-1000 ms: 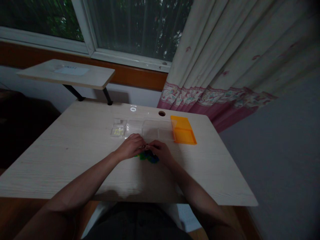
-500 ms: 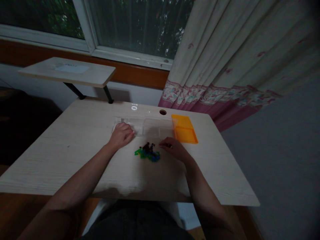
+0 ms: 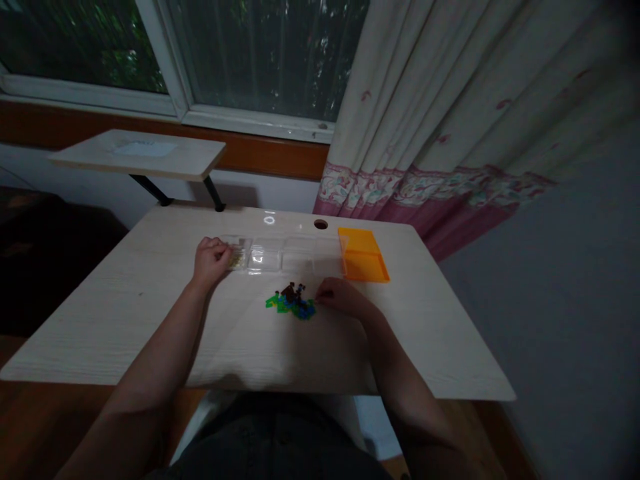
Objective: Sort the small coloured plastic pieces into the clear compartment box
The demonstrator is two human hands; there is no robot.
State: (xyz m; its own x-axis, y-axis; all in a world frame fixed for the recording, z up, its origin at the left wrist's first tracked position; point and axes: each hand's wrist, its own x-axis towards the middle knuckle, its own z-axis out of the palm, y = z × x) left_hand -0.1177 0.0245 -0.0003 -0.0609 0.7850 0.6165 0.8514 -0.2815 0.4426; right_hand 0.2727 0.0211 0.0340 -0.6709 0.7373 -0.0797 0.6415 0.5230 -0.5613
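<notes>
A small pile of green, blue and dark brown plastic pieces [image 3: 291, 305] lies in the middle of the pale wooden table [image 3: 150, 313]. My right hand [image 3: 339, 297] rests beside the pile's right edge, fingers curled and pinched together at the pieces. My left hand [image 3: 212, 258] is at the left end of a clear compartment tray [image 3: 273, 255], fingers bent over the compartment that holds yellowish bits [image 3: 237, 262]. What the fingers of either hand hold is too small to make out.
An orange lid [image 3: 363, 255] lies at the tray's right end. A cable hole [image 3: 321, 225] sits near the table's back edge. A small side table [image 3: 140, 153] stands at the back left under the window. A curtain [image 3: 450, 113] hangs at the right.
My hands were together over the pile a second ago. The left hand has moved up and left to the tray's left compartment; the right hand has shifted to the pile's right side.
</notes>
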